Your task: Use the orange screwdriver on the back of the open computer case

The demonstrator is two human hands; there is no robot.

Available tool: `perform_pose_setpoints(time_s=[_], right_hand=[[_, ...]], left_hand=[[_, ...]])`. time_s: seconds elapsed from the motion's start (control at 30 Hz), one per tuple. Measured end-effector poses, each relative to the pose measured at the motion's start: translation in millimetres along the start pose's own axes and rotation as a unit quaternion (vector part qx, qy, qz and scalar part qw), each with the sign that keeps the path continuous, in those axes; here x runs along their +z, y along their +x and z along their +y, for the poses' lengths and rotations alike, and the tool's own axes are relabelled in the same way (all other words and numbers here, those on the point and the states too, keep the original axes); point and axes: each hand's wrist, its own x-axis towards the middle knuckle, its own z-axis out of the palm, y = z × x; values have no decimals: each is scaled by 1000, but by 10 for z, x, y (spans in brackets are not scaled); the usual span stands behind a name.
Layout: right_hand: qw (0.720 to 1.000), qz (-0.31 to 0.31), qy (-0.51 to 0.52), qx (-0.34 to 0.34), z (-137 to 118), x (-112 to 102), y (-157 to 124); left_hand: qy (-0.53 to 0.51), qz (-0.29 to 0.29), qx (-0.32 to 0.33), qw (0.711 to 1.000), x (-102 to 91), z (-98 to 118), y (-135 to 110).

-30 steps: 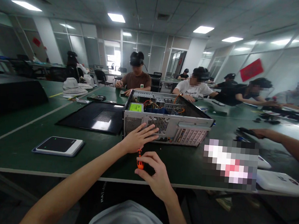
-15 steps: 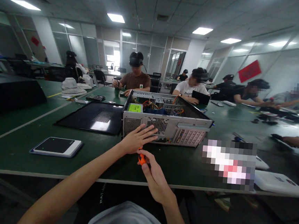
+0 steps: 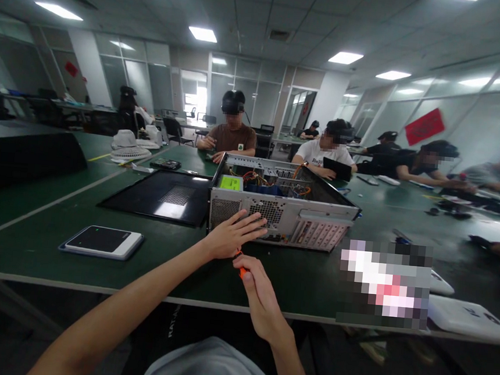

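1. The left hand (image 3: pixel 228 239) lies flat against the rear panel of the open desktop computer case (image 3: pixel 280 210), fingers spread and grasping nothing. The spread palm appears placed to brace the chassis so it does not slide on the green table (image 3: pixel 31 232).

2. The right hand (image 3: pixel 260 296) is closed around a small orange-handled screwdriver (image 3: pixel 241 270), just below and touching distance from the left hand's heel. Only a short piece of orange handle shows above the fingers; the tip is hidden, so the exact point of contact with the case cannot be told.

3. The screwdriver sits between the two hands, angled up toward the lower rear edge of the case — a grip near the end of the handle, as suits turning a small tool.

4. Beyond the left fingertips, the case lies on its side with the interior facing up; orange cables and a green-labelled part show inside.

5. The removed black side panel (image 3: pixel 166 195) lies flat to the left of the left hand, beside the case.

6. A white-edged tablet-like device (image 3: pixel 103 241) rests further left, well apart from both hands.

7. Other people sit at the far side of the table — their hands are well apart from this work.
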Motion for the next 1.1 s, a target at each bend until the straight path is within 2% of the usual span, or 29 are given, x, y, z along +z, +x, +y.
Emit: perform_pose_setpoints(time_s=[0.17,0.23,0.3,0.37,0.47,0.53,0.6,0.67,0.77,0.97,1.1], right_hand=[[998,48,43,4,59,18,-19],[992,102,72,11,95,36,-20],[978,181,106,18,128,46,-5],[950,269,155,20,166,35,27],[889,370,265,45,261,-42,80],[830,416,358,96,359,-122,97],[807,427,390,117,469,-203,96],[793,431,410,131,562,-267,83],[767,441,441,154,627,-332,67],[706,454,505,200,550,-415,93],[689,450,528,213,507,-435,109]], left_hand=[[-8,13,-2,1000,27,1,-17],[-14,16,-4,1000,20,-1,-29],[-22,25,1,999,-3,-8,-43],[-31,37,8,999,-40,-21,-58],[-38,64,5,997,-108,-48,-89],[-40,90,-2,995,-148,-65,-120],[-44,104,-11,994,-174,-77,-154],[-49,82,-20,995,-189,-77,-178],[-55,1,-42,998,-216,-48,-173],[-61,-137,-114,982,-333,50,-81],[-72,-180,-133,972,-364,64,-69]])
